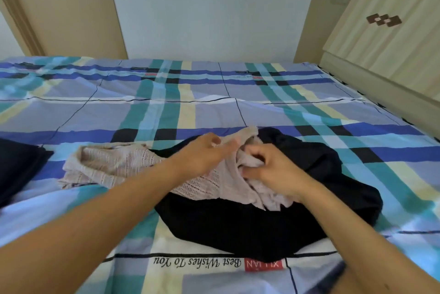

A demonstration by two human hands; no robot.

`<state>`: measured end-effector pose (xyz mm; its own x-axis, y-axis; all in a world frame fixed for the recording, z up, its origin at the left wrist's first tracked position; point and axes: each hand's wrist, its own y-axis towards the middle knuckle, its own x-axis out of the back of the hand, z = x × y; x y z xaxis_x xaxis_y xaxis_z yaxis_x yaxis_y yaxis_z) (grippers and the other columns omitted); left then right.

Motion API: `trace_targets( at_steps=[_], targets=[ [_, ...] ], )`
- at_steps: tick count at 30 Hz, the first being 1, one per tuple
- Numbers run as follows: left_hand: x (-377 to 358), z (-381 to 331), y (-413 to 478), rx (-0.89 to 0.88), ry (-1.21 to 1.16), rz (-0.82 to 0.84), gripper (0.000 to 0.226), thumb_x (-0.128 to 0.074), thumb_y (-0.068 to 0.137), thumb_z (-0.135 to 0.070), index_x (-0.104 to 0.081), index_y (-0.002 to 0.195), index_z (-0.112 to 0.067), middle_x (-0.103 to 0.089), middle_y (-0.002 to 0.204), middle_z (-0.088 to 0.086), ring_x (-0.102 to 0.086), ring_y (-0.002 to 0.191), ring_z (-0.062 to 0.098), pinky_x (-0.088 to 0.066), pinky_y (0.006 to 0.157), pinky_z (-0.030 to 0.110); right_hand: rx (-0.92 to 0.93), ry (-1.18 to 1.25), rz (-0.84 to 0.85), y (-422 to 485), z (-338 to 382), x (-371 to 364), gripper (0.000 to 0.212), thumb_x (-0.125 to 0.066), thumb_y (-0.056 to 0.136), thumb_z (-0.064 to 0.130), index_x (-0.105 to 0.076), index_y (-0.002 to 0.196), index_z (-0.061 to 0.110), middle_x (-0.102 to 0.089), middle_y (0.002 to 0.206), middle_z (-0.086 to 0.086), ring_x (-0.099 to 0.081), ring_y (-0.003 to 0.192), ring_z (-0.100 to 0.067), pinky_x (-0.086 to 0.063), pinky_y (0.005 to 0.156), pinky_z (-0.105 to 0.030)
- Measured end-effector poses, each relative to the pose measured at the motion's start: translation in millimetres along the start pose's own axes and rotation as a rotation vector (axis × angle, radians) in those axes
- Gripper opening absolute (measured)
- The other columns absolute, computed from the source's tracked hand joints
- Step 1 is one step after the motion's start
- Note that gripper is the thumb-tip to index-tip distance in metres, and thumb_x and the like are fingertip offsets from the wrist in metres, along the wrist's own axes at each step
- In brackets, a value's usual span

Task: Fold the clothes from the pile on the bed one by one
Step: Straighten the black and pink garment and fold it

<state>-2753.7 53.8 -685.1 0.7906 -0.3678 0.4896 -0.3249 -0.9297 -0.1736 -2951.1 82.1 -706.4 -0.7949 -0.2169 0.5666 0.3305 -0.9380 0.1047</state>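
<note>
Now my left hand [207, 154] pinches an edge of the pale pink open-knit top [114, 165], right hand [271, 171] fingers curled round its bunch, atop the crumpled black garment [238, 222] near the plaid-sheeted bed [214, 93]'s near edge. I'd lift it clear, then spread it flat.

Left edge cuts dark garment [16, 165], pink knit [107, 165] partly hides black clothing [238, 229]

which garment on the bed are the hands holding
The pale pink knit top, held by left hand and right hand; the black garment beneath and dark garment far left are not.
</note>
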Motion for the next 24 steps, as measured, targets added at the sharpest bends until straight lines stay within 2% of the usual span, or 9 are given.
trace_targets(
  at_steps=[2, 4, 6, 8, 10, 12, 17, 22, 24],
  targets=[
    [-24.1, 19.3, 6.7, -0.033, 0.123, -0.003, 0.038, -0.056, 0.095, -0.049, -0.061, 0.117, -0.019, -0.067, 0.105, 0.000, -0.063, 0.100, 0.019, -0.052, 0.086, 0.036, -0.004, 0.018, 0.231, -8.7, 0.8, -14.1, 0.019, -0.079, 0.079, 0.010, -0.061, 0.084, 0.005, -0.058, 0.080, -0.001, -0.052, 0.074, -0.008, -0.042, 0.071, -0.023],
    [-31.4, 38.4, 11.1, -0.023, 0.248, -0.112, 0.016, -0.060, 0.096, -0.027, -0.064, 0.098, -0.011, -0.065, 0.087, 0.003, -0.062, 0.090, 0.024, -0.047, 0.069, 0.028, -0.008, 0.022, 0.299, -16.5, -1.5, -16.0, 0.026, -0.082, 0.078, 0.025, -0.059, 0.083, 0.013, -0.058, 0.084, -0.002, -0.052, 0.075, -0.010, -0.044, 0.074, -0.026],
    [-30.4, 51.7, 9.6, -0.023, 0.145, -0.149, 0.015, -0.059, 0.096, -0.018, -0.062, 0.086, -0.008, -0.064, 0.078, 0.011, -0.063, 0.081, 0.033, -0.048, 0.066, 0.032, -0.051, 0.006, 0.080, -21.2, -9.5, -12.8, 0.033, -0.085, 0.075, 0.031, -0.057, 0.086, 0.018, -0.058, 0.088, 0.001, -0.053, 0.076, -0.008, -0.046, 0.074, -0.026],
    [-26.4, 50.2, 3.0, -0.059, -0.067, -0.172, 0.019, -0.058, 0.100, -0.025, -0.067, 0.096, -0.009, -0.072, 0.093, 0.014, -0.069, 0.090, 0.031, -0.054, 0.076, 0.038, -0.120, -0.164, -0.151, -24.0, -18.2, -8.1, 0.049, -0.088, 0.070, 0.040, -0.053, 0.100, 0.026, -0.050, 0.103, 0.007, -0.053, 0.089, -0.006, -0.045, 0.079, -0.021],
    [-15.5, 41.4, -4.8, -0.112, -0.214, -0.199, 0.018, -0.057, 0.100, -0.029, -0.069, 0.103, -0.017, -0.075, 0.096, 0.003, -0.071, 0.092, 0.020, -0.056, 0.076, 0.030, -0.238, -0.199, -0.102, -26.9, -24.7, -7.0, 0.076, -0.089, 0.065, 0.047, -0.045, 0.124, 0.031, -0.046, 0.119, 0.012, -0.051, 0.107, -0.005, -0.042, 0.085, -0.019],
    [-1.0, 31.5, -10.7, -0.135, -0.327, -0.203, 0.022, -0.058, 0.098, -0.033, -0.071, 0.106, -0.018, -0.076, 0.097, 0.000, -0.072, 0.093, 0.018, -0.055, 0.080, 0.029, -0.293, -0.096, -0.003, -30.2, -28.8, -11.4, 0.092, -0.090, 0.064, 0.045, -0.037, 0.138, 0.031, -0.052, 0.129, 0.016, -0.053, 0.114, -0.002, -0.044, 0.090, -0.019],
    [34.9, 14.5, -29.6, -0.137, -0.577, -0.183, 0.032, -0.052, 0.098, -0.030, -0.069, 0.116, -0.009, -0.073, 0.112, 0.013, -0.070, 0.106, 0.026, -0.053, 0.094, 0.036, -0.289, 0.214, -0.079, -28.4, -24.6, -22.8, 0.063, -0.088, 0.073, 0.018, -0.051, 0.125, 0.026, -0.069, 0.118, 0.004, -0.068, 0.105, -0.006, -0.055, 0.097, -0.037],
    [65.0, -6.6, -48.2, -0.109, -0.679, -0.187, 0.028, -0.049, 0.101, -0.022, -0.067, 0.118, -0.009, -0.074, 0.112, 0.012, -0.071, 0.103, 0.024, -0.059, 0.078, 0.028, -0.543, 0.834, -0.157, -7.7, -1.7, -10.7, 0.103, -0.089, 0.060, 0.052, -0.037, 0.146, 0.030, -0.063, 0.127, -0.007, -0.064, 0.116, -0.027, -0.052, 0.101, -0.049],
    [74.8, -18.2, -53.1, -0.113, -0.681, -0.207, 0.029, -0.049, 0.100, -0.023, -0.065, 0.120, -0.010, -0.073, 0.112, 0.011, -0.071, 0.101, 0.022, -0.059, 0.078, 0.027, -0.603, 1.004, -0.088, 4.9, 10.9, -11.4, 0.097, -0.087, 0.063, 0.059, -0.045, 0.145, 0.027, -0.067, 0.127, -0.014, -0.062, 0.121, -0.035, -0.048, 0.105, -0.055]
  ],
)
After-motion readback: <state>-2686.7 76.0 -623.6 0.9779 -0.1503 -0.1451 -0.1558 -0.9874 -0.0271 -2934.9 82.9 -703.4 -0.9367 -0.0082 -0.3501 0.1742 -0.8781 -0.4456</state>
